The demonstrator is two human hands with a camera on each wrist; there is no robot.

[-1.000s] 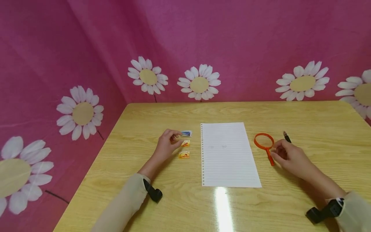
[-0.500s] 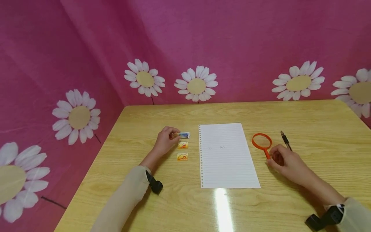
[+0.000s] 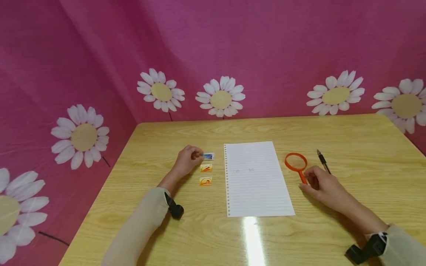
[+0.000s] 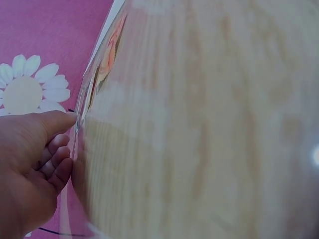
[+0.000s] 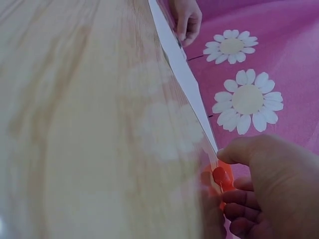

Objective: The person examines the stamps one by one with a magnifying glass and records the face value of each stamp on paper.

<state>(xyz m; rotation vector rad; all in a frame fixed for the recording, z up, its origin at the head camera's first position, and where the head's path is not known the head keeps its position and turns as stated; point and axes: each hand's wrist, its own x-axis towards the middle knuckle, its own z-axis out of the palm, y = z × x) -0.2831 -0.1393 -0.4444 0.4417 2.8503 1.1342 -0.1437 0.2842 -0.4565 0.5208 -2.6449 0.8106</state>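
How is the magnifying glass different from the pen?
The magnifying glass is bright orange-red, but the pen is mostly black. The magnifying glass has a round ring on a handle; the pen is one thin stick. The magnifying glass has its handle by the right hand's fingertips, while the pen is just past that hand. Both are right of the paper.

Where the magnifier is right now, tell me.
In the head view, the magnifier is right of centre, between the paper and the pen, its handle at the thumb and fingers of the right hand.
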